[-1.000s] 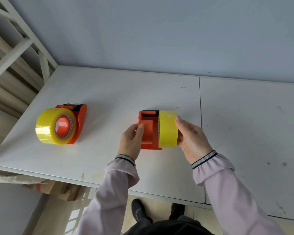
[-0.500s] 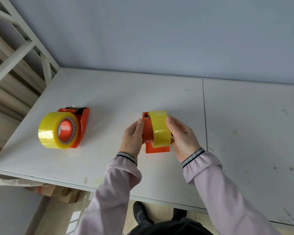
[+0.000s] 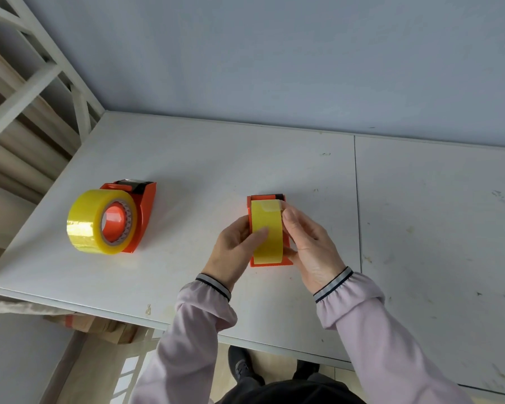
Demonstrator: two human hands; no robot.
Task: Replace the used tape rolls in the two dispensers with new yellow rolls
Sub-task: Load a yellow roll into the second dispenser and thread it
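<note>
White table [image 3: 187, 176]: flat, matte, lightly scuffed and speckled, with a thin seam running front to back on the right side.

Left dispenser [image 3: 145, 209]: orange moulded plastic, lying on its side toward the table's left edge, untouched. Fitted with a wide yellow roll [image 3: 95, 225], glossy and translucent, around a round orange hub; dark cutter strip at the far end.

Right dispenser [image 3: 270, 262]: orange plastic, near the table's middle, gripped between both hands. Second yellow roll [image 3: 267, 231] seated in it, smooth curved face turned up toward the camera. Short paler flap of tape visible at the roll's far end, beside the dark cutter strip.

Left hand [image 3: 233, 249]: closed on the dispenser's left side, thumb pressed flat on the roll's face.

Right hand [image 3: 311, 243]: closed on the right side, fingertips at the roll's edge near the flap, lower fingers against the base.

Sleeves: pale lilac fabric, gathered at striped elastic cuffs.
</note>
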